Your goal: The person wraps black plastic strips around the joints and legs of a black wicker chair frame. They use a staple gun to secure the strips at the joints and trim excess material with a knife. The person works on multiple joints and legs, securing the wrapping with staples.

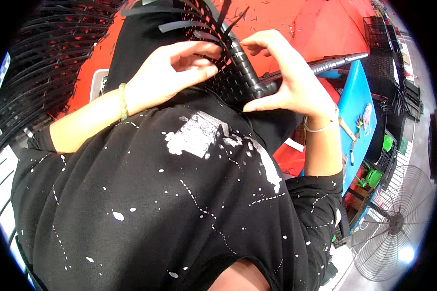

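Note:
A black woven piece lies across my lap, its flat plastic strips wrapped in a tight weave round a rail. Loose strip ends fan out from its far part. My left hand is at the left side of the weave, its fingers curled in among the strips; the strip at its fingertips is partly hidden. On the right, my right hand arches beside the rail with thumb and fingers wide apart. The thumb is near the rail's close end and the fingertips are by its far part.
Red sheeting covers the floor, scattered with black scraps. A blue board at the right holds pliers and other hand tools. Many black strips hang at the left. A large fan stands at the lower right.

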Available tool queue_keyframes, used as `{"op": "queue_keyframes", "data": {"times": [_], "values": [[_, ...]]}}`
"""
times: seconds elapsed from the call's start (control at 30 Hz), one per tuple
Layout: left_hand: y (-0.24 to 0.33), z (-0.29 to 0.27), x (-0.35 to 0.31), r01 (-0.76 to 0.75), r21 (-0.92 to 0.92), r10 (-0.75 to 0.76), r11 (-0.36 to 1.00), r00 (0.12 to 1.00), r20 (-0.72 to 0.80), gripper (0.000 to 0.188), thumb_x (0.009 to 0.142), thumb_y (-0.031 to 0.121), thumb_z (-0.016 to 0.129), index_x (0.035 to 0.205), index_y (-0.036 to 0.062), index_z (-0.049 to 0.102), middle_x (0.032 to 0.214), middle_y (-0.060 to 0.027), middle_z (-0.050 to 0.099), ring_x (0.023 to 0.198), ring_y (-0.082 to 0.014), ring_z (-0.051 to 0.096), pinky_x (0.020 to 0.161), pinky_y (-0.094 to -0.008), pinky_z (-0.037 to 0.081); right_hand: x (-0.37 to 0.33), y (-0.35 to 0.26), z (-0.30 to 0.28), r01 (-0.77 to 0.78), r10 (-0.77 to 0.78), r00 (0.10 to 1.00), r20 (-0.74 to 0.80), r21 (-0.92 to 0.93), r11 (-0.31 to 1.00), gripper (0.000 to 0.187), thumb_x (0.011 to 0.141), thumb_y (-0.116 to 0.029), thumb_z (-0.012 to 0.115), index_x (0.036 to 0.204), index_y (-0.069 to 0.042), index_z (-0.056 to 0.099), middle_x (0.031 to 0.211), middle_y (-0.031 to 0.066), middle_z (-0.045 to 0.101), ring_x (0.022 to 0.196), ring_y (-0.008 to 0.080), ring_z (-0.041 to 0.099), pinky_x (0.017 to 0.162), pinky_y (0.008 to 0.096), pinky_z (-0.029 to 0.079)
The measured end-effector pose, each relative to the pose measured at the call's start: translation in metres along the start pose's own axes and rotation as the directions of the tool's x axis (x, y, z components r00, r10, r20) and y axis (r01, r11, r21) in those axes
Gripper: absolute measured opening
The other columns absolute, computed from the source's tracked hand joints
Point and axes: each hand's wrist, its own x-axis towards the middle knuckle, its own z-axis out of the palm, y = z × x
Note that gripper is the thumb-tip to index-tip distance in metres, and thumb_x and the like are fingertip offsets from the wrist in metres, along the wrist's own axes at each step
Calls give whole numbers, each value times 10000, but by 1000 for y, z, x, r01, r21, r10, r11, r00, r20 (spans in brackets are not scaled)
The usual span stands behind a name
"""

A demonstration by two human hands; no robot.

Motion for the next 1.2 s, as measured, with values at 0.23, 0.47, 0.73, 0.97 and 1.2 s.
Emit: {"op": "queue_keyframes", "data": {"times": [0.23, 0.47, 0.73, 0.97, 1.2], "values": [[-2, 6, -1, -129, -38, 128, 991, 992, -10, 389, 991, 22, 629, 1375, -5, 574, 1341, -84, 627, 1260, -173, 590, 1117, -326, 458, 0, -2, 2, -19, 19, 1000, -2, -1, 1000, 855, 577, -335, 950, 1255, -4, 550, 1171, 145, 587, 1117, 320, 614, 999, 402, 498], [6, 10, -6, -96, -28, 96, 995, 995, -5, 400, 999, 17, 609, 1395, 0, 552, 1399, -97, 589, 1297, -180, 569, 1130, -332, 451, 3, -6, 6, -10, 10, 1000, -15, 0, 1000, 821, 583, -321, 950, 1227, -6, 552, 1173, 151, 582, 1106, 330, 612, 996, 410, 499], [3, 8, -6, -170, 16, 169, 985, 985, 41, 420, 996, -6, 596, 1410, -4, 527, 1392, -109, 587, 1320, -204, 556, 1146, -353, 440, 3, -7, 10, -12, 12, 1000, -27, 36, 999, 789, 580, -263, 942, 1212, -8, 544, 1135, 147, 580, 1061, 324, 612, 964, 402, 508], [4, -1, -8, -290, 204, 264, 935, 953, 147, 392, 973, 16, 632, 1362, -1, 579, 1334, -107, 623, 1267, -210, 596, 1108, -361, 465, 2, -12, 13, -29, 30, 1000, -3, 86, 996, 676, 596, -158, 885, 1160, -13, 542, 1080, 145, 565, 1009, 319, 599, 926, 394, 509], [2, -1, -7, -395, 364, 351, 843, 918, 184, 328, 929, 70, 673, 1255, 31, 668, 1271, -87, 678, 1228, -216, 623, 1076, -360, 479, -9, -18, 16, -71, 72, 997, -5, 113, 991, 617, 608, -133, 860, 1130, -20, 550, 1065, 139, 569, 1006, 326, 598, 911, 393, 507]]}}
